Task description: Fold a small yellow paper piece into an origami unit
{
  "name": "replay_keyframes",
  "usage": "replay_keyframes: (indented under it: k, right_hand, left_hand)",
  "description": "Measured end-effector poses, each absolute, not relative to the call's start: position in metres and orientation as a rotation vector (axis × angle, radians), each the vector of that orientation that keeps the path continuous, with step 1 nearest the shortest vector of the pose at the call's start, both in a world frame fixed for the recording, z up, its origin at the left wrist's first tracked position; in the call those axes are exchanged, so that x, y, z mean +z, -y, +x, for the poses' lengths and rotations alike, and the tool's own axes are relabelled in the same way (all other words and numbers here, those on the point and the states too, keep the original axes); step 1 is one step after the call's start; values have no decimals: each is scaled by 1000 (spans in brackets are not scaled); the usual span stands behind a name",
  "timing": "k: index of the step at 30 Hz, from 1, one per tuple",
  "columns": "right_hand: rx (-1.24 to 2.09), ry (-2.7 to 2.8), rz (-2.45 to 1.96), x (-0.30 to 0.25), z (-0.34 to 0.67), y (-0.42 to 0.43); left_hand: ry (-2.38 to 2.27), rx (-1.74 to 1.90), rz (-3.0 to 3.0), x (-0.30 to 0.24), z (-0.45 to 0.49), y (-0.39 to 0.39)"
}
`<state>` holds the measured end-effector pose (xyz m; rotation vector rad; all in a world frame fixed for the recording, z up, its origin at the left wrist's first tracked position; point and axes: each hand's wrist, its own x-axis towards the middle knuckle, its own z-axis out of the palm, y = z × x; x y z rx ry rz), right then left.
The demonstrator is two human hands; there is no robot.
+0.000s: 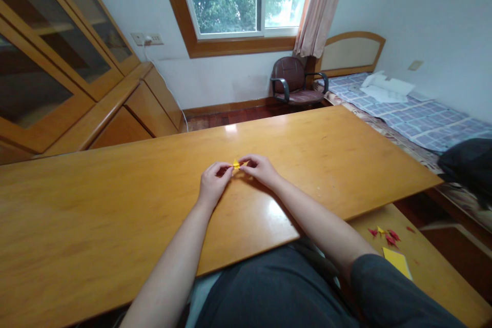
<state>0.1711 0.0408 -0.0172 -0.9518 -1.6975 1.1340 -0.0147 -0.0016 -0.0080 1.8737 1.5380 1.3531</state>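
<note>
A small yellow paper crane [236,165], with pointed folded parts, is held just above the wooden table [126,205]. My left hand [213,182] pinches its left side between thumb and fingertips. On the opposite side, my right hand [262,170] has its thumb and fingers closed on the paper as well. Both hands are close together near the middle of the table, and the fingertips cover part of the folds.
On a lower surface at the right lie several red folded-paper pieces [392,238], a small yellow one [380,230] and a yellow paper stack [397,262]. Beyond the table stand a chair [290,79] and a bed [418,113] with a black bag [469,166]. A cabinet [103,107] is at left.
</note>
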Motion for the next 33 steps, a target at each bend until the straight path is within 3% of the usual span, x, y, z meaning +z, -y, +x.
replay_keyframes:
  k: [24,33]
  right_hand:
    - [1171,1656,-879,-15,173,-39]
    - [985,1792,-859,-9,174,-39]
  left_hand:
    - [-1436,1281,1630,-12,-16,-2]
    - [-1406,1304,1690,-15,-17,-2]
